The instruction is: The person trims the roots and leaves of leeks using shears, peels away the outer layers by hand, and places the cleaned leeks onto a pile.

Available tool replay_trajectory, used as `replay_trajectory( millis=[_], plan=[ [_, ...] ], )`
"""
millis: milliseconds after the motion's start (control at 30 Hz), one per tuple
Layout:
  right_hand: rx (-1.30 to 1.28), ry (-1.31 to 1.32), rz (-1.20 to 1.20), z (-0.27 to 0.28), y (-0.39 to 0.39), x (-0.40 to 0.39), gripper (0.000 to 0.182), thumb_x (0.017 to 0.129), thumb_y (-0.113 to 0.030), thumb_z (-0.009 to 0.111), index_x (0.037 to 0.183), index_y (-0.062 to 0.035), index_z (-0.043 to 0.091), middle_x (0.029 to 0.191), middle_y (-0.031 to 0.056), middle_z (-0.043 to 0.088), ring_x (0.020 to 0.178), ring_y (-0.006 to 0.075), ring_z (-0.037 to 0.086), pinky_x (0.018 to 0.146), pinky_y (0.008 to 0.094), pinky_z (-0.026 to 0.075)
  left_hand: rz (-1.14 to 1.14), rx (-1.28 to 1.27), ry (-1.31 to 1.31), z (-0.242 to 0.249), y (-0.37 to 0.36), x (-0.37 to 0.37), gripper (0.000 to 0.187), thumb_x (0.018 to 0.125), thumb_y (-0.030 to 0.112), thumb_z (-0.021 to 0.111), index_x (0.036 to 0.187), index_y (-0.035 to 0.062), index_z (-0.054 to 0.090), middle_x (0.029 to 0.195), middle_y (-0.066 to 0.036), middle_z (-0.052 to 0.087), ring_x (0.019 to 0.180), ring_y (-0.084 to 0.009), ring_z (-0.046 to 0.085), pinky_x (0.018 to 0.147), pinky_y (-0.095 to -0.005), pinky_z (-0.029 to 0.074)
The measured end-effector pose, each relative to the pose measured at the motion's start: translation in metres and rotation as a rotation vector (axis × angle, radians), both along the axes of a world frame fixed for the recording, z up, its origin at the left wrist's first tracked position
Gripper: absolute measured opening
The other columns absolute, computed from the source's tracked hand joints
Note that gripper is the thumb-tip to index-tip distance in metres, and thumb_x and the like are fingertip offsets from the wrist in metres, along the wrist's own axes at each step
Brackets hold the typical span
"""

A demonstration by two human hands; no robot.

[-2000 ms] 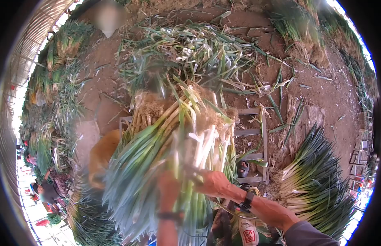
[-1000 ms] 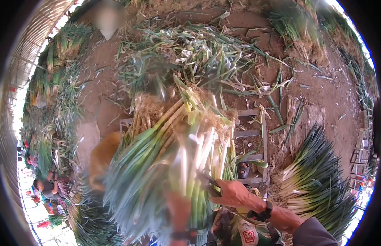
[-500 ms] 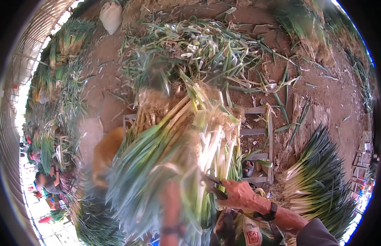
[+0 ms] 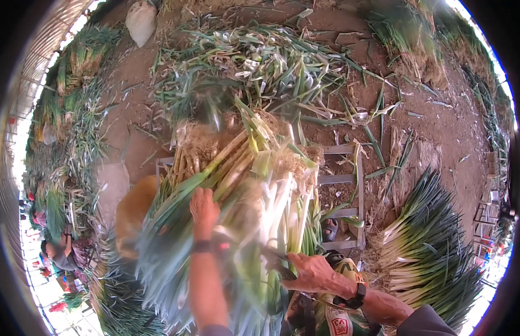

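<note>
A big pile of green onions (image 4: 282, 213) lies in front of me, roots pointing away and green leaves towards me. My left hand (image 4: 204, 210) is over the left part of the pile, its fingers closed round a green onion stalk (image 4: 223, 159). My right hand (image 4: 316, 273), with a watch on the wrist, is closed on a dark scissors-like metal tool (image 4: 276, 260) at the right side of the pile. The tool's far end is blurred against pale stalks. Leaves below my left hand are smeared by motion.
A metal rack (image 4: 344, 213) stands under the pile. Trimmed leaves (image 4: 254, 67) are heaped on the dirt floor beyond it. To the right lie cleaned green onions (image 4: 428, 252) in a row. A tan rounded object (image 4: 135, 210) sits at the left; a person (image 4: 64, 252) is farther left.
My left hand has moved up and left, from the blurred leaves to the stalks nearer the roots. My right hand keeps its hold on the tool. The whole view has shifted slightly.
</note>
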State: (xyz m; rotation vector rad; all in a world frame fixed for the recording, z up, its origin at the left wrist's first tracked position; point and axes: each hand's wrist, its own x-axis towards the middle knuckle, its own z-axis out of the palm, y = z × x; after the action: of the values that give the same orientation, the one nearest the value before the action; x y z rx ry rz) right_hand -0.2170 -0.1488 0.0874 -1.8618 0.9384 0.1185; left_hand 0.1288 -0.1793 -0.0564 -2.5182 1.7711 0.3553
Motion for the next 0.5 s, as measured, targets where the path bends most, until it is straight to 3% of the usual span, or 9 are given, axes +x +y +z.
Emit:
replay_trajectory(
  millis=[100, 200, 367, 500],
  plan=[
    [0.105, -0.003, -0.054, 0.007, -0.003, 0.001, 0.066, 0.076, -0.042, 0.077, 0.123, 0.0002, 0.057, 0.094, 0.0252, 0.068, 0.075, 0.0420, 0.069, 0.065, 0.0491, 0.056, -0.009, -0.059, 0.054, 0.005, 0.022, -0.007, 0.023, 0.076, 0.014, 0.071, 0.098, 0.0062, 0.066, 0.111, -0.014, 0.060, 0.105, -0.0365, 0.059, 0.088, -0.0500, 0.049],
    [0.260, -0.059, -0.050, 0.016, -0.004, 0.007, 0.060, 0.078, -0.038, 0.076, 0.125, -0.0040, 0.058, 0.093, 0.0255, 0.068, 0.076, 0.0429, 0.069, 0.066, 0.0493, 0.057, 0.078, 0.067, 0.118, 0.044, 0.035, -0.021, 0.028, 0.079, 0.017, 0.070, 0.102, 0.0010, 0.071, 0.107, -0.019, 0.064, 0.107, -0.0389, 0.059, 0.093, -0.0475, 0.048],
    [0.207, -0.130, 0.012, 0.018, 0.028, 0.005, 0.061, 0.082, -0.031, 0.073, 0.136, -0.0101, 0.054, 0.089, 0.0238, 0.068, 0.075, 0.0429, 0.068, 0.064, 0.0492, 0.057, 0.091, 0.098, 0.124, 0.063, 0.075, -0.028, 0.033, 0.079, 0.021, 0.071, 0.103, -0.0015, 0.071, 0.107, -0.022, 0.064, 0.105, -0.0414, 0.060, 0.091, -0.0481, 0.048],
    [0.185, -0.149, 0.057, 0.017, 0.035, 0.006, 0.050, 0.083, -0.031, 0.072, 0.123, -0.0054, 0.057, 0.085, 0.0243, 0.067, 0.072, 0.0432, 0.067, 0.063, 0.0507, 0.056, 0.133, 0.104, 0.166, 0.071, 0.093, -0.043, 0.035, 0.078, 0.023, 0.072, 0.102, -0.0027, 0.070, 0.105, -0.023, 0.065, 0.103, -0.0416, 0.061, 0.091, -0.0484, 0.048]
  ],
)
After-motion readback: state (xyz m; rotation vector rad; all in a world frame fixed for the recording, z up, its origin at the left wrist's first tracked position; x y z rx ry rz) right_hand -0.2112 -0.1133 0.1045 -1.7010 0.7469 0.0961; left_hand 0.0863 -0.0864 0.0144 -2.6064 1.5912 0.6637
